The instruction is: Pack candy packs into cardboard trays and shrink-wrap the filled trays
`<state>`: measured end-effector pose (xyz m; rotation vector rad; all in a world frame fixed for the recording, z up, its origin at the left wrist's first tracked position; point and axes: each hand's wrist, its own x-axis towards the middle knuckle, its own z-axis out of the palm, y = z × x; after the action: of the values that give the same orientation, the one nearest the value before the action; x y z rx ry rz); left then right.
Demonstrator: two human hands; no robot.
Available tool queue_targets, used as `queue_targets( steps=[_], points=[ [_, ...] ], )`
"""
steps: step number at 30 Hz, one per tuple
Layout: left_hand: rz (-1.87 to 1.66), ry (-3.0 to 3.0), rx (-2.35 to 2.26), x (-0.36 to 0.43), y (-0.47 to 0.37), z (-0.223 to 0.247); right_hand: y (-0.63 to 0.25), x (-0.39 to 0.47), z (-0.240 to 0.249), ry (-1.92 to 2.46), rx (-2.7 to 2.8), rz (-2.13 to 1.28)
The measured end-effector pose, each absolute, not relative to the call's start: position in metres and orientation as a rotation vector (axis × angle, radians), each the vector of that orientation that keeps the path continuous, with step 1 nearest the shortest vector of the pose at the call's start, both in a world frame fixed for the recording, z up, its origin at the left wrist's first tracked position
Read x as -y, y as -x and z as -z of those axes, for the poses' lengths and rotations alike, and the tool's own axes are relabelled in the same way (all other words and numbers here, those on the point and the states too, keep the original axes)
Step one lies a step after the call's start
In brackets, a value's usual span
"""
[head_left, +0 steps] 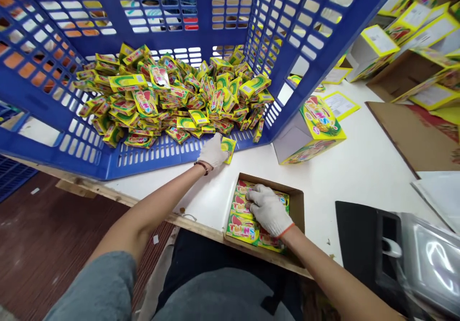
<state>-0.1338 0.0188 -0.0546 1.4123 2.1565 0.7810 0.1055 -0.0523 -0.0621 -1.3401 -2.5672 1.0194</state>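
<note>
My left hand [212, 152], in a white knitted glove with a beaded bracelet at the wrist, is closed on a small yellow-green candy box [228, 149] at the front edge of a blue plastic crate [201, 154]. Behind it the crate holds a heap of similar small candy boxes [187, 96], lying every way. My right hand [268, 210], gloved too, lies over an open cardboard carton [296, 211]. Its fingers rest on the "TWINS" boxes [244, 227] packed flat in rows inside. The glove hides some of them.
A larger printed TWINS box [309, 129] stands right of the crate on the white table [341, 167]. More open cartons [406, 72] crowd the back right. A black device with a clear plastic cover [427, 258] and brown cardboard [413, 129] lie at the right.
</note>
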Motion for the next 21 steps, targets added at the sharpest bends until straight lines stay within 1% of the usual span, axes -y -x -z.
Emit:
queue_targets(
  steps=[2, 4, 6, 8, 11, 13, 15, 17, 21],
  points=[
    [-0.822, -1.370, -2.076, -0.018, 0.127, 0.056, -0.107, 0.050, 0.059, 1.312, 2.614, -0.993],
    [-0.851, -1.381, -1.974, -0.012, 0.126, 0.049, -0.113, 0.047, 0.056, 1.324, 2.462, -1.133],
    [-0.884, -1.397, -1.833, 0.001, 0.126, 0.035, -0.119, 0.043, 0.051, 1.386, 2.145, -1.329],
    [-0.913, -1.454, -1.555, 0.018, 0.123, 0.016, -0.121, 0.038, 0.042, 1.397, 1.769, -1.562],
    [-0.875, -1.678, -1.032, 0.046, 0.109, -0.010, -0.120, 0.033, 0.025, 1.193, 1.400, -1.972],
    [-0.822, -1.854, -0.870, 0.059, 0.096, -0.015, -0.121, 0.032, 0.017, 1.056, 1.327, -2.151],
    [-0.807, -2.002, -0.919, 0.061, 0.087, -0.008, -0.126, 0.033, 0.014, 1.041, 1.337, -2.175],
    [-0.831, -2.124, -1.108, 0.051, 0.091, 0.007, -0.133, 0.037, 0.017, 1.153, 1.368, -2.077],
    [-0.839, -2.152, -1.825, 0.006, 0.140, 0.032, -0.140, 0.048, 0.034, 1.495, 1.336, -1.781]
  ],
)
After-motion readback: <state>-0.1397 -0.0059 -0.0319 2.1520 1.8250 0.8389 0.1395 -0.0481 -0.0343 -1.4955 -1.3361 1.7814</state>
